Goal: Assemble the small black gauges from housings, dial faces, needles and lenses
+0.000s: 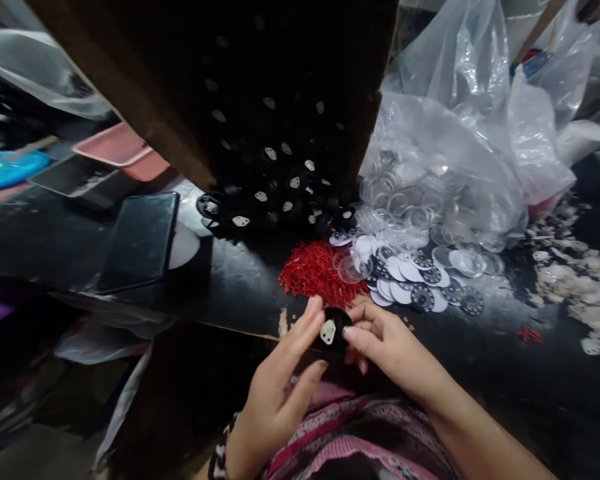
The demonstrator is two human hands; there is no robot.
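A round black part (pixel 336 325) with a cream-coloured plate on its face is at the table's front edge, between my two hands. My right hand (pixel 380 340) pinches its right side between thumb and fingers. On the other side my left hand (pixel 290 380) has its fingers stretched out, their tips beside the part's left rim and the thumb apart. Just beyond lies a heap of small red pieces (pixel 320 270). To its right are white discs and black dial discs (pixel 423 297), with clear rings (pixel 397 200) piled behind them.
A large box (pixel 180 113) holding many black parts opens toward me at the back. On the left are a black tablet-like slab (pixel 140 240), a pink tray (pixel 123 150) and a grey tray (pixel 75 180). Clear plastic bags (pixel 455 133) and cream pieces (pixel 575 280) stand at the right.
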